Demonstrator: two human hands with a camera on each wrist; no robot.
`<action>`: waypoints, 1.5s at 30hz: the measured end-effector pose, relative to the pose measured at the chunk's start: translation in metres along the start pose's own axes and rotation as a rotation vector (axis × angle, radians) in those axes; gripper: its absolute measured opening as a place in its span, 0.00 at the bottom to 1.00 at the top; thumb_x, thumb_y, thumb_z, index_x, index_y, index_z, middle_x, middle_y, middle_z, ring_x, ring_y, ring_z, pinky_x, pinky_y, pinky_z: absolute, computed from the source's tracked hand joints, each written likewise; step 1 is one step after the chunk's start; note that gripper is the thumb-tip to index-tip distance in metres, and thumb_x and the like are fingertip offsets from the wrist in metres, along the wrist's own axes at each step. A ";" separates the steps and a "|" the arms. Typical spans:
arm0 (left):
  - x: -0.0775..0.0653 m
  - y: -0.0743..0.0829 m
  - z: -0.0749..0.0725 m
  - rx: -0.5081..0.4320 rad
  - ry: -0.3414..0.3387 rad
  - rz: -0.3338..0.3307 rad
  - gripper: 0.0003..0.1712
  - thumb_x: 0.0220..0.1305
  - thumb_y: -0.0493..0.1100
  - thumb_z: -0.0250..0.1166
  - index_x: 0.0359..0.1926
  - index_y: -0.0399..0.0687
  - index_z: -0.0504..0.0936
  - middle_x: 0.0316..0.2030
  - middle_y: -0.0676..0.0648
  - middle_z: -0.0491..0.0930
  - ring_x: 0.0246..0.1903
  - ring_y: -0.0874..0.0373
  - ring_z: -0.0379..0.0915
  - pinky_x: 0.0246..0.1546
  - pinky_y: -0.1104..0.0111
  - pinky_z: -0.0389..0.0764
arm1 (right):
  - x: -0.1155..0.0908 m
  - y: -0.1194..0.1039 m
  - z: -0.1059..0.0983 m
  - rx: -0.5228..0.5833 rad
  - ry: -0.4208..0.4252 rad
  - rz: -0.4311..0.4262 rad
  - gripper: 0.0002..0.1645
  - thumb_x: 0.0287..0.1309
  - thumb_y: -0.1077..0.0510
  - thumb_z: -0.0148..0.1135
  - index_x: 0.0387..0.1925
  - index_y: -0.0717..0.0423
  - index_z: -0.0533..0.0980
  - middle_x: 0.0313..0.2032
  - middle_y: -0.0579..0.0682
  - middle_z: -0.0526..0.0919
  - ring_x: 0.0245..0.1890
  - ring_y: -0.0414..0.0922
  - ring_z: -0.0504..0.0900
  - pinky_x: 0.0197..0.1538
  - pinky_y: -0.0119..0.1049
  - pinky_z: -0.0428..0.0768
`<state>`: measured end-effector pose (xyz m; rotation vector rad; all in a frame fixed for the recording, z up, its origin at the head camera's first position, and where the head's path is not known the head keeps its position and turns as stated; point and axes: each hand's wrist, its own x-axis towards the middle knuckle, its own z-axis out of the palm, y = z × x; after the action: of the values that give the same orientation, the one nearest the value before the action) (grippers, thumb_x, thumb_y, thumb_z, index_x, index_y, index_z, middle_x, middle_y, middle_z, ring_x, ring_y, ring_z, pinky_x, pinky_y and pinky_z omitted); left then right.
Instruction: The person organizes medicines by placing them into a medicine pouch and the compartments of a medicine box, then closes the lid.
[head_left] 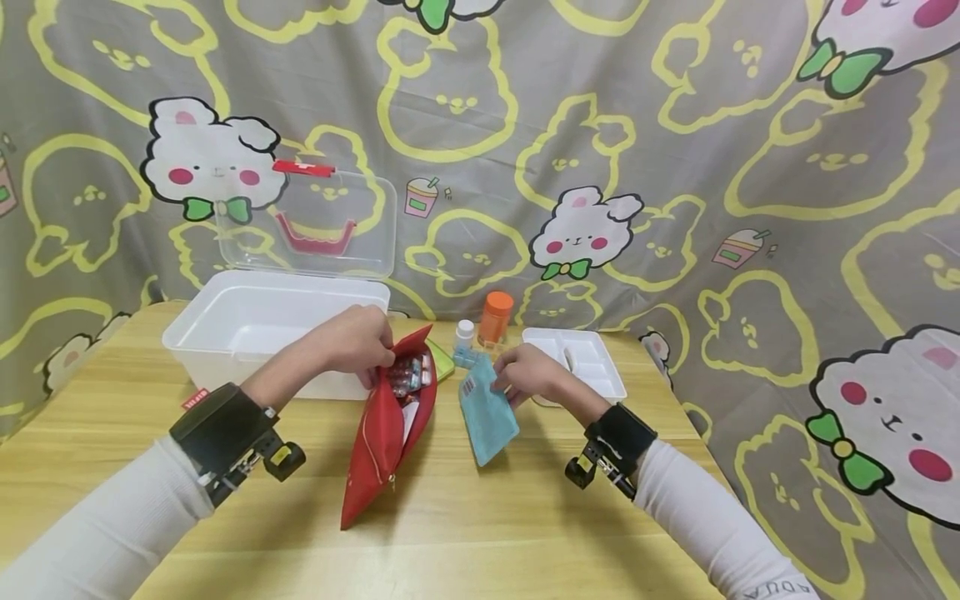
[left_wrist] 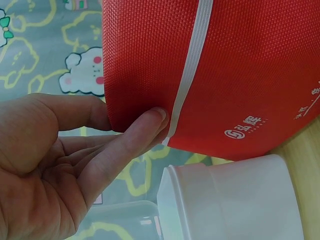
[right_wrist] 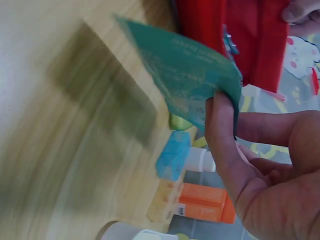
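A red zip pouch (head_left: 378, 429) stands unzipped over the wooden table, and its mouth shows blister packs (head_left: 408, 377) and something white inside. My left hand (head_left: 354, 337) pinches the pouch's upper corner, thumb on one face and fingers behind, as the left wrist view shows. White lettering and a pale stripe run across that face. To the right, my right hand (head_left: 528, 371) pinches a flat teal packet (head_left: 489, 417) by its edge between thumb and fingers. The packet (right_wrist: 185, 70) hangs tilted above the table, close beside the pouch.
Behind my left hand stands a white box (head_left: 277, 292) with its clear lid (head_left: 307, 225) raised. An orange bottle (head_left: 496, 317), a white-capped bottle (head_left: 464, 333) and a blue pill case (head_left: 467, 357) stand at the back. A white compartment tray (head_left: 600, 367) lies right, a green item (head_left: 441, 360) behind the pouch.
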<state>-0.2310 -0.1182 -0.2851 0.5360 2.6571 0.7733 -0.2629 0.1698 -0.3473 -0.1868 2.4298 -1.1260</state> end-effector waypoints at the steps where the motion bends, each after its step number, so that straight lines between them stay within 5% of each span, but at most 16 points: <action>1: 0.000 0.000 0.000 -0.003 -0.001 0.001 0.10 0.66 0.32 0.60 0.38 0.29 0.87 0.24 0.43 0.85 0.20 0.58 0.85 0.30 0.66 0.88 | -0.001 -0.002 -0.001 0.020 -0.005 -0.007 0.08 0.59 0.68 0.63 0.41 0.67 0.78 0.33 0.57 0.83 0.27 0.47 0.87 0.34 0.41 0.89; 19: -0.001 -0.001 0.001 -0.008 0.019 0.027 0.12 0.64 0.32 0.59 0.26 0.36 0.86 0.19 0.45 0.85 0.19 0.58 0.85 0.27 0.66 0.87 | -0.015 -0.041 -0.012 0.140 0.022 -0.052 0.14 0.61 0.64 0.62 0.48 0.62 0.78 0.41 0.57 0.81 0.31 0.47 0.84 0.35 0.38 0.87; 34: -0.001 -0.001 0.003 -0.027 0.015 0.006 0.12 0.67 0.34 0.59 0.31 0.33 0.87 0.20 0.44 0.85 0.19 0.57 0.85 0.27 0.67 0.88 | -0.005 -0.055 0.022 0.328 -0.076 -0.061 0.13 0.60 0.66 0.64 0.47 0.63 0.76 0.28 0.50 0.79 0.24 0.42 0.80 0.32 0.35 0.85; 45: 0.000 -0.002 0.004 -0.028 0.013 0.000 0.11 0.68 0.34 0.60 0.36 0.30 0.87 0.21 0.44 0.85 0.20 0.57 0.85 0.28 0.68 0.87 | 0.001 -0.059 0.039 0.383 -0.109 -0.076 0.10 0.62 0.67 0.60 0.46 0.64 0.75 0.29 0.49 0.79 0.26 0.42 0.80 0.34 0.33 0.85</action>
<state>-0.2294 -0.1180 -0.2896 0.5254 2.6540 0.8159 -0.2499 0.1040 -0.3248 -0.2122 2.0813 -1.5456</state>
